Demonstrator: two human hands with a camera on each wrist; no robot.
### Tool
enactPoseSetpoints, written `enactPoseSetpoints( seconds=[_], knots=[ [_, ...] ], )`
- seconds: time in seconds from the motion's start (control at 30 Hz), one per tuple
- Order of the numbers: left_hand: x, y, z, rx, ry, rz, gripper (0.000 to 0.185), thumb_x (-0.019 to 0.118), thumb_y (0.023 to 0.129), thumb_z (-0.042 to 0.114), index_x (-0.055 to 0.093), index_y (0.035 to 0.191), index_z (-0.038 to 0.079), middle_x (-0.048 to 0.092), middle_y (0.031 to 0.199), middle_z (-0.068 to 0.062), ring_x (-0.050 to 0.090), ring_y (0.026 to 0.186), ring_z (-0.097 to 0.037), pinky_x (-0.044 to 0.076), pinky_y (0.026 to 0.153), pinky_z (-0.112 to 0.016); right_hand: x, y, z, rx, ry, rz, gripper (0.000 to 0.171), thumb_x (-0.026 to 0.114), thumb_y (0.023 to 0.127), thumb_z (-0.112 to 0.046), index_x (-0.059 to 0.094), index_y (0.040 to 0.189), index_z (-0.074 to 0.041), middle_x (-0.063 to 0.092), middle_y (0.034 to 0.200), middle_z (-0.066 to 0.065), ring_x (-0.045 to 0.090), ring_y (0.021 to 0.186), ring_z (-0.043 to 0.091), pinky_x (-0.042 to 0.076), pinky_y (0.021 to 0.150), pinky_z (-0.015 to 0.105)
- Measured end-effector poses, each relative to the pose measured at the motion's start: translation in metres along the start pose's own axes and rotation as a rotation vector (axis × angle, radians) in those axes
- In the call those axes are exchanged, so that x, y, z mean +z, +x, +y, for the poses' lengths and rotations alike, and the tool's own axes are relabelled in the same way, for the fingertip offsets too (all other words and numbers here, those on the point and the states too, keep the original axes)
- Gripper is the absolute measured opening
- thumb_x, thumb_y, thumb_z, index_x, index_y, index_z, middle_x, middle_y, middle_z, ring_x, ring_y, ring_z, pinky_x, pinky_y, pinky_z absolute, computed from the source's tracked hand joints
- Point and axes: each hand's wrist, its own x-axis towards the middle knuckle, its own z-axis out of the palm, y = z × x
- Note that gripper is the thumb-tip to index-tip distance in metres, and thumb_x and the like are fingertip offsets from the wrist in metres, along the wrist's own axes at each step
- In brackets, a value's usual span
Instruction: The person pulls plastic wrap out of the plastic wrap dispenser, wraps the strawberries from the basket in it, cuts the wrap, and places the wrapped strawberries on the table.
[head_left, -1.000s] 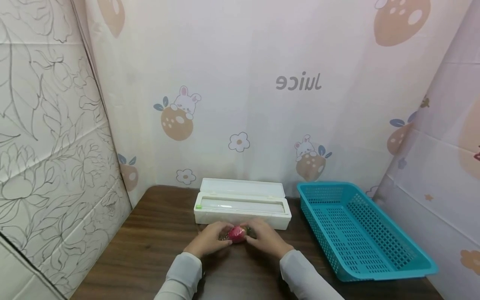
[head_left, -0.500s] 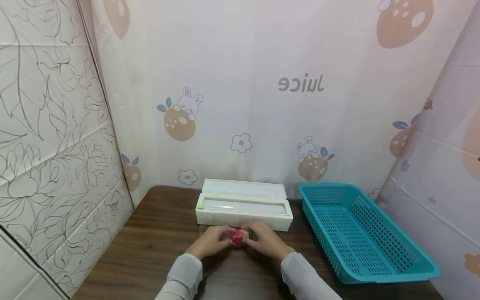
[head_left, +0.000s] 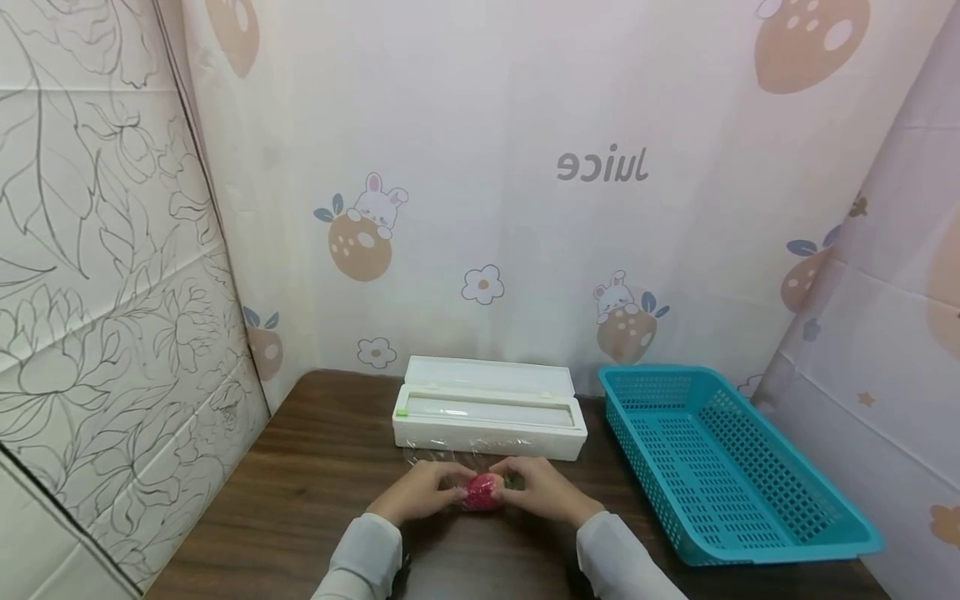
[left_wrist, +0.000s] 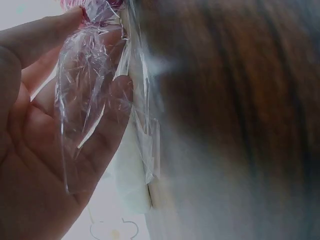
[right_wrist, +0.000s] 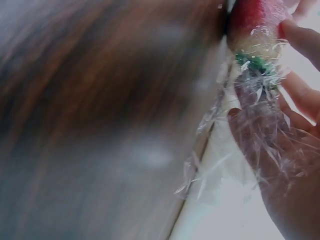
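Note:
A red strawberry [head_left: 482, 492] with a pale top and green leaves is wrapped in crinkled clear cling film [right_wrist: 260, 117]. Thumb and fingers of my left hand [head_left: 420, 493] pinch its left end, where a loose tail of film hangs across the palm in the left wrist view. From the other side my right hand [head_left: 546, 490] holds the leafy end between thumb and fingers, and film bunches along that palm too. Just behind the hands is a white cling film dispenser box [head_left: 487, 434] with its lid up. Some loose film spreads between hands and box.
To the right stands a turquoise plastic basket [head_left: 660, 500] with perforated sides. Both it and the box are on a dark wooden table [head_left: 300, 492]. Patterned cloth walls [head_left: 480, 208] close in the back and sides.
Both hands have drawn the strawberry slightly nearer to me, away from the box. It has turned a little in the fingers, and more loose film shows in front of the box.

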Motion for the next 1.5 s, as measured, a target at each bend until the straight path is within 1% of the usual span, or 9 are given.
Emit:
enactPoseSetpoints(
  seconds=[0.2, 0.43, 0.57, 0.67, 0.73, 0.93, 1.1, 1.37, 1.5],
  knots=[
    [-0.001, -0.002, 0.002, -0.013, -0.025, -0.052, 0.026, 0.061, 0.088, 0.027, 0.063, 0.113, 0.024, 0.063, 0.090, 0.015, 0.057, 0.078, 0.000, 0.048, 0.073, -0.026, -0.003, -0.003, -0.004, 0.047, 0.014, -0.048, 0.039, 0.056, 0.085, -0.050, 0.064, 0.110, -0.021, 0.062, 0.100, -0.015, 0.057, 0.088, 0.002, 0.049, 0.077, 0.029],
    [0.000, -0.007, 0.003, 0.016, 0.000, -0.113, 0.026, 0.057, 0.089, 0.031, 0.065, 0.113, 0.025, 0.063, 0.105, 0.011, 0.056, 0.090, -0.001, 0.046, 0.081, -0.028, -0.003, -0.012, -0.007, 0.113, 0.055, -0.100, 0.034, 0.051, 0.087, -0.052, 0.060, 0.104, -0.024, 0.060, 0.088, -0.017, 0.056, 0.079, 0.001, 0.048, 0.070, 0.028],
    [-0.002, -0.007, 0.006, 0.018, -0.007, -0.125, 0.024, 0.058, 0.089, 0.030, 0.067, 0.109, 0.022, 0.064, 0.093, 0.013, 0.056, 0.077, -0.001, 0.047, 0.071, -0.024, -0.002, -0.015, -0.009, 0.120, 0.091, -0.099, 0.029, 0.051, 0.088, -0.049, 0.059, 0.099, -0.024, 0.060, 0.084, -0.015, 0.056, 0.073, 0.003, 0.047, 0.064, 0.026],
    [-0.002, -0.007, 0.007, -0.001, -0.011, -0.121, 0.020, 0.060, 0.088, 0.028, 0.069, 0.104, 0.020, 0.062, 0.082, 0.014, 0.054, 0.064, -0.002, 0.046, 0.061, -0.021, -0.001, -0.016, -0.009, 0.133, 0.109, -0.103, 0.029, 0.051, 0.089, -0.048, 0.060, 0.098, -0.023, 0.061, 0.084, -0.015, 0.056, 0.071, 0.004, 0.047, 0.063, 0.025],
    [-0.001, -0.005, 0.007, -0.006, -0.010, -0.110, 0.019, 0.062, 0.087, 0.027, 0.069, 0.102, 0.019, 0.062, 0.082, 0.014, 0.055, 0.064, -0.002, 0.047, 0.060, -0.021, -0.001, -0.016, -0.009, 0.143, 0.115, -0.110, 0.029, 0.050, 0.089, -0.048, 0.060, 0.098, -0.023, 0.061, 0.083, -0.015, 0.056, 0.069, 0.004, 0.047, 0.062, 0.025],
    [0.002, -0.002, 0.004, 0.053, 0.059, -0.039, 0.023, 0.064, 0.085, 0.023, 0.067, 0.107, 0.018, 0.063, 0.102, 0.009, 0.058, 0.090, -0.006, 0.048, 0.078, -0.026, 0.001, -0.016, -0.005, 0.140, 0.118, -0.107, 0.030, 0.049, 0.089, -0.050, 0.060, 0.098, -0.023, 0.061, 0.084, -0.015, 0.056, 0.069, 0.005, 0.047, 0.062, 0.025],
    [0.003, -0.007, 0.006, 0.079, 0.179, -0.036, 0.022, 0.057, 0.090, 0.029, 0.066, 0.108, 0.021, 0.061, 0.109, 0.008, 0.055, 0.103, -0.011, 0.044, 0.088, -0.035, 0.003, -0.016, -0.002, 0.127, 0.098, -0.094, 0.030, 0.049, 0.089, -0.051, 0.060, 0.098, -0.025, 0.060, 0.086, -0.016, 0.056, 0.074, 0.003, 0.047, 0.065, 0.026],
    [0.003, -0.013, 0.012, 0.060, 0.201, -0.011, 0.025, 0.058, 0.089, 0.031, 0.065, 0.111, 0.022, 0.061, 0.109, 0.010, 0.055, 0.103, -0.011, 0.045, 0.088, -0.036, 0.003, -0.017, -0.003, 0.124, 0.075, -0.098, 0.031, 0.047, 0.090, -0.052, 0.060, 0.097, -0.025, 0.059, 0.085, -0.017, 0.055, 0.075, 0.001, 0.048, 0.067, 0.027],
    [0.004, -0.008, 0.019, 0.107, 0.194, -0.003, 0.028, 0.065, 0.083, 0.035, 0.064, 0.109, 0.023, 0.059, 0.108, 0.012, 0.054, 0.103, -0.009, 0.044, 0.089, -0.035, 0.003, -0.018, -0.003, 0.146, 0.093, -0.118, 0.030, 0.047, 0.090, -0.050, 0.060, 0.097, -0.024, 0.059, 0.084, -0.017, 0.055, 0.074, 0.002, 0.047, 0.066, 0.026]
  ],
)
